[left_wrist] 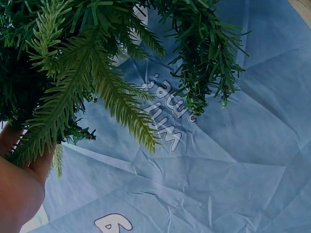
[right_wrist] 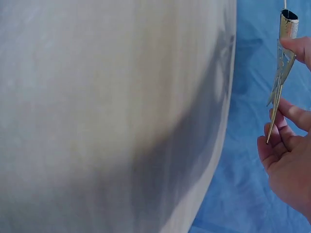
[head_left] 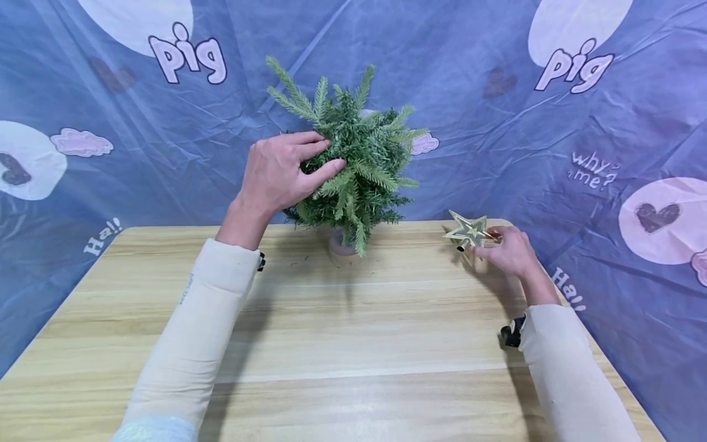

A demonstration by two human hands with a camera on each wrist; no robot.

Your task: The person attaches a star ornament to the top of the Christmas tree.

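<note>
A small artificial Christmas tree point(head_left: 367, 153) stands upright at the back of the table. My left hand point(head_left: 284, 169) reaches into its left side, the visible fingers and thumb nearly straight and spread, touching the branches. In the left wrist view, green sprigs point(left_wrist: 92, 73) partly cover the left hand point(left_wrist: 22, 189), and some fingertips are hidden. At the table's back right, my right hand point(head_left: 510, 248) pinches a gold star tree topper point(head_left: 468, 231). Seen edge-on in the right wrist view, the star topper point(right_wrist: 279, 80) has a hollow tube end, with the right hand's thumb point(right_wrist: 296, 46) against it.
The tree's round base point(head_left: 343, 248) rests near the back edge of the light wooden table point(head_left: 353, 344). Behind and beside the table hangs a blue printed cloth point(head_left: 469, 80). A dark wrist-camera piece point(head_left: 512, 333) sits at the right cuff.
</note>
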